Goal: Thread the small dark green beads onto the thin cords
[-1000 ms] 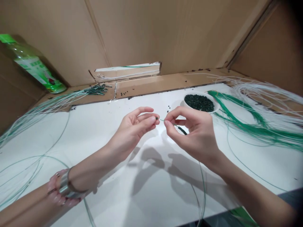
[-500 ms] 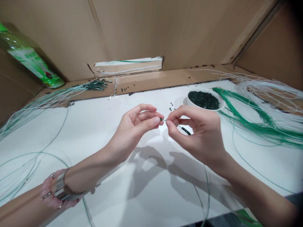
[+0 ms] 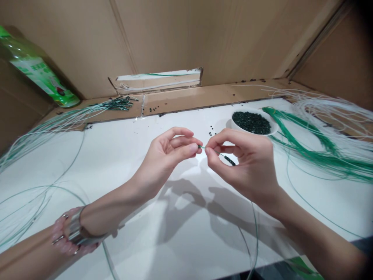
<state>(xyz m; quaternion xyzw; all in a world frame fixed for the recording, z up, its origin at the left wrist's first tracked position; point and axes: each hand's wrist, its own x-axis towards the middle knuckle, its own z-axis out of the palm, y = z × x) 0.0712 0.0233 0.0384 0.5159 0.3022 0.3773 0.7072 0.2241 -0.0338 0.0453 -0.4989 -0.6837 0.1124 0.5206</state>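
Note:
My left hand (image 3: 170,151) pinches a small dark green bead (image 3: 199,146) between thumb and fingertips. Facing it, my right hand (image 3: 243,161) grips a thin green cord (image 3: 203,147) whose end reaches the bead; whether it passes through the bead is too small to tell. A short row of dark beads (image 3: 230,160) sits on the cord below my right fingers. Behind that hand, a white bowl (image 3: 274,128) holds a heap of dark beads (image 3: 251,122). Several loose beads (image 3: 212,130) lie on the table just left of the bowl.
Green cords (image 3: 314,151) and white cords (image 3: 317,105) spread at the right. On the left lies a bundle of cords with beaded ends (image 3: 118,103), near a green bottle (image 3: 43,74). A cardboard wall (image 3: 233,39) with a slot rises behind the white table (image 3: 122,155).
Both hands hold almost the same pose. The tips have drawn very slightly apart, and a little more green cord shows between them.

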